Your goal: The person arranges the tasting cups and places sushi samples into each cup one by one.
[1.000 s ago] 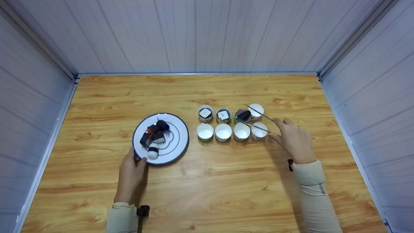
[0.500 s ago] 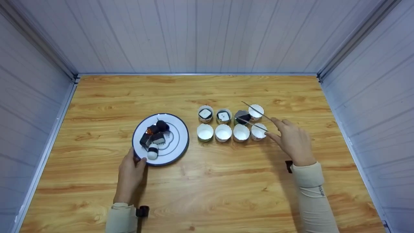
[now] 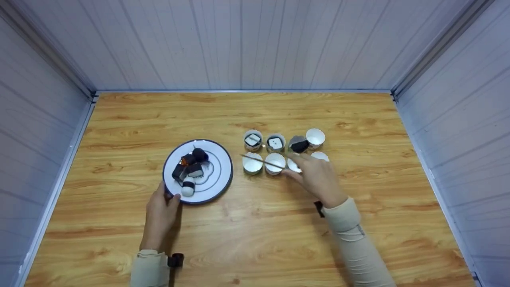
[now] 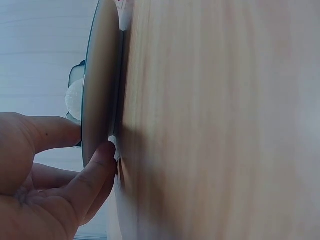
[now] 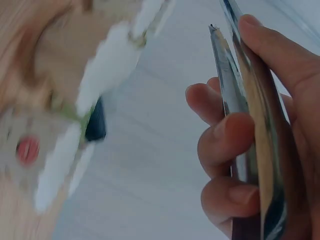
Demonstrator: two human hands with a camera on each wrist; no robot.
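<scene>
L hand (image 3: pixel 160 215) pinches near-left rim of plate (image 3: pixel 217 181), thumb on top, fingers below; plate sits left on table (image 3: pixel 255 239) w/ dark & white food pcs (image 3: pixel 195 170) grouped on its left half; then cups (image 3: pixel 252 167) in 2 rows of 4, far row's 3 leftmost w/ food in; metal tongs (image 3: pixel 263 161) over near row, held by R hand (image 3: pixel 318 177), fingers curled round them

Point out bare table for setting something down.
Bare table: between left sleeve and right sleeve, in front of the cups; also behind the plate, up to the back wall. Crowded: the cups' two rows, under right hand and tongs.
</scene>
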